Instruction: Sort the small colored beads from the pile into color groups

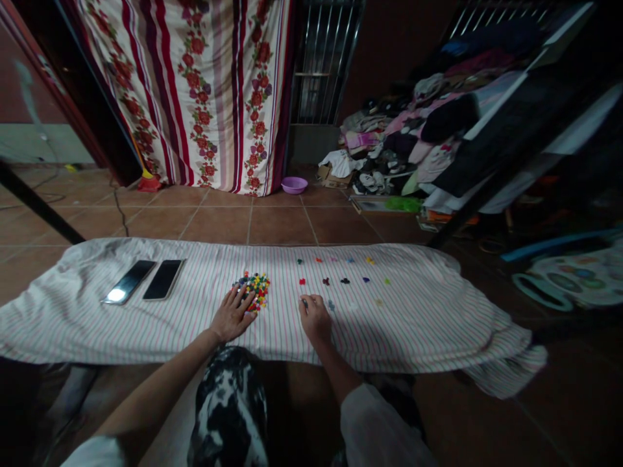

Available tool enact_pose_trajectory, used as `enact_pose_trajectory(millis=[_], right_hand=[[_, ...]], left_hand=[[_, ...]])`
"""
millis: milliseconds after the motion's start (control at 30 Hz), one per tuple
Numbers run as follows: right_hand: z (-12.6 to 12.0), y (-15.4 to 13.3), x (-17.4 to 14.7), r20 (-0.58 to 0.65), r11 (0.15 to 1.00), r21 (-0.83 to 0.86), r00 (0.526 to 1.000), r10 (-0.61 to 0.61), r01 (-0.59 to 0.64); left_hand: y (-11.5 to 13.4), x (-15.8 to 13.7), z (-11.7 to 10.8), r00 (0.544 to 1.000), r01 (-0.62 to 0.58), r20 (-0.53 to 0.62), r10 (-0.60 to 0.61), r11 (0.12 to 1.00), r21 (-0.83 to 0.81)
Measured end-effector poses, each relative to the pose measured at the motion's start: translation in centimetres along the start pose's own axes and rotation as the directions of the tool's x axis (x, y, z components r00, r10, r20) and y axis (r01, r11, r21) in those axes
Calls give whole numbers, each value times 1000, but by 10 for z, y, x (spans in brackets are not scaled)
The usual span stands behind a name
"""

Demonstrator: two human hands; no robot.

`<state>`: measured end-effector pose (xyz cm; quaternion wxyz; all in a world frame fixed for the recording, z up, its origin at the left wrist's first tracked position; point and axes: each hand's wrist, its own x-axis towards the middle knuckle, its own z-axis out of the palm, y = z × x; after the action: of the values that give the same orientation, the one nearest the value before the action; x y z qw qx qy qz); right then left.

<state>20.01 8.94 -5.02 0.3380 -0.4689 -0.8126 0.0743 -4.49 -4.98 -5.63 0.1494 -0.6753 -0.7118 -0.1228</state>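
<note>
My left hand (233,316) lies with fingers spread over the left side of a pile of small multicoloured pieces (261,287), which look like beads. To the right, my right hand (317,319) is closed in a pinch at the cloth; a tiny dark spot shows at its fingertips, too small to name. Beyond and beside that hand, little clusters sorted by colour form rows: a red cluster (302,281), a black cluster (345,281), a yellow cluster (370,260) and a grey-blue cluster (331,305) among several others. Fingers hide part of the pile.
A striped cloth (418,324) covers the low work surface. Two phones, one reflecting light (129,282) and one dark (164,280), lie at its left. Behind are a floral curtain (224,97), a purple basin (294,185) and heaped clothes (403,139).
</note>
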Motion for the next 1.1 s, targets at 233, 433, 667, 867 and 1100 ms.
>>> enact_pose_trajectory(millis=[233,433,667,867,1100], right_hand=[[-2,0,1,5,1000,4,1000,-8,8],[-2,3,0,22,999,37,1000,-14,13],[-4,2,1,42,998,68,999,6,-9],[-5,0,1,52,997,65,998,39,-42],[2,5,-1,3,994,99,999,43,-43]], left_hand=[[18,29,2,996,90,-8,-90,996,16],[22,59,-1,989,146,5,-146,989,-29],[24,68,-1,986,163,44,-161,986,-36],[22,36,-6,999,51,-5,-51,999,-7],[20,18,-4,999,2,-49,0,999,37]])
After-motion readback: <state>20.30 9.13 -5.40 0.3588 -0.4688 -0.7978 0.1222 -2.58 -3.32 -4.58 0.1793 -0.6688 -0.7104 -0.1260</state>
